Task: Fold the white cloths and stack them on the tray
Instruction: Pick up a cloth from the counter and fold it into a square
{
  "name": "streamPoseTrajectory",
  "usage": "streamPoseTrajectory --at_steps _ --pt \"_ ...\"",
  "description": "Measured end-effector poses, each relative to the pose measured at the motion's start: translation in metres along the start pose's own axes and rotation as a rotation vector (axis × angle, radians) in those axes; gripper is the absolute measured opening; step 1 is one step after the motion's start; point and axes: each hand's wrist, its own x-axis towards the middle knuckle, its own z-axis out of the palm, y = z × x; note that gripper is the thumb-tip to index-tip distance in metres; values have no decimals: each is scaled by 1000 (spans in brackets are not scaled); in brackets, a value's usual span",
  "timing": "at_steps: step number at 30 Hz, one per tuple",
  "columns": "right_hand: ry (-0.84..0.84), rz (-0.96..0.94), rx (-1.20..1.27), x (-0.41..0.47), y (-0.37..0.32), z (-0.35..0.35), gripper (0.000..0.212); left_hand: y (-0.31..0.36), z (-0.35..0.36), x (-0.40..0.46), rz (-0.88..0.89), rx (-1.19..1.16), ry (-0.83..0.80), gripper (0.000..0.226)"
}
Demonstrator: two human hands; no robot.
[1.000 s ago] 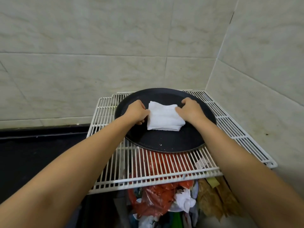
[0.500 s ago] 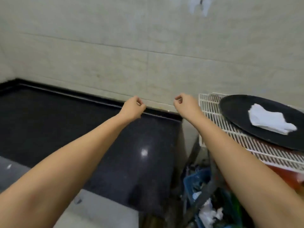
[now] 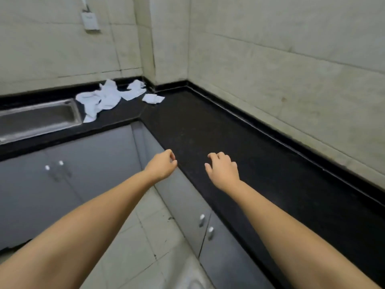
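Several crumpled white cloths (image 3: pixel 104 99) lie in a loose pile on the black countertop (image 3: pixel 239 147) in the far corner, right of the sink. One small folded white cloth (image 3: pixel 153 99) lies apart at the pile's right side. My left hand (image 3: pixel 163 164) hangs in the air over the counter's front edge, fingers loosely curled, holding nothing. My right hand (image 3: pixel 223 167) hovers above the counter with fingers relaxed and slightly spread, also holding nothing. Both hands are far from the cloths. The tray is out of view.
A steel sink (image 3: pixel 37 119) is set into the counter at the left. Grey cabinet doors (image 3: pixel 68 184) with small knobs run under the L-shaped counter. Tiled walls close the corner, with a wall socket (image 3: pixel 90 21) up high. Pale floor tiles (image 3: pixel 145 247) lie below my arms.
My view has swung left from the wire rack and tray to the counter corner. Both hands let go of the folded cloth on the tray and now hang free.
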Motion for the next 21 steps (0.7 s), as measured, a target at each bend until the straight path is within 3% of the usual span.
streamPoseTrajectory --at_steps 7,15,21 --pt "-190 -229 -136 101 -57 76 38 -102 -8 63 -134 150 -35 29" --pt "-252 -240 -149 258 -67 105 39 -135 -39 202 -196 130 11 28" --pt "-279 -217 -80 354 -86 122 39 -153 -44 296 -156 105 -40 25"
